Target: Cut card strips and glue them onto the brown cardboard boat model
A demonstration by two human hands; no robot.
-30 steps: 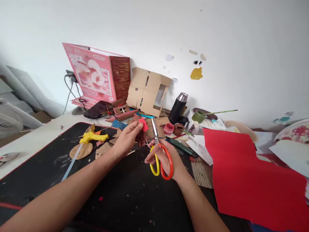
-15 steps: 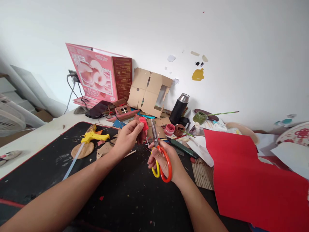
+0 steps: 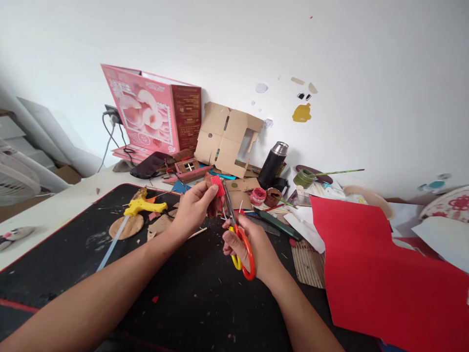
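Observation:
Between the thumb and fingers of my left hand (image 3: 196, 205) is a small red corrugated piece (image 3: 217, 186), probably card. My right hand (image 3: 252, 244) grips scissors (image 3: 243, 248) with one orange and one yellow handle loop. The metal blades point up and away, and their tips are at the right edge of the red piece. Whether they cut into it I cannot tell. Both hands are raised over the black mat (image 3: 190, 303). Part of my left fingers is hidden behind the thumb and the red piece.
A yellow glue gun (image 3: 146, 205) lies at the left by a round wooden disc (image 3: 126, 228). Behind stand cardboard (image 3: 229, 137), a black flask (image 3: 271, 164) and paint jars (image 3: 258, 196). A green utility knife (image 3: 278, 224) and a large red sheet (image 3: 381, 278) lie right.
The scissors have moved slightly left, bringing their blades up to the red piece, and the blades look closer together. My left hand has hardly moved.

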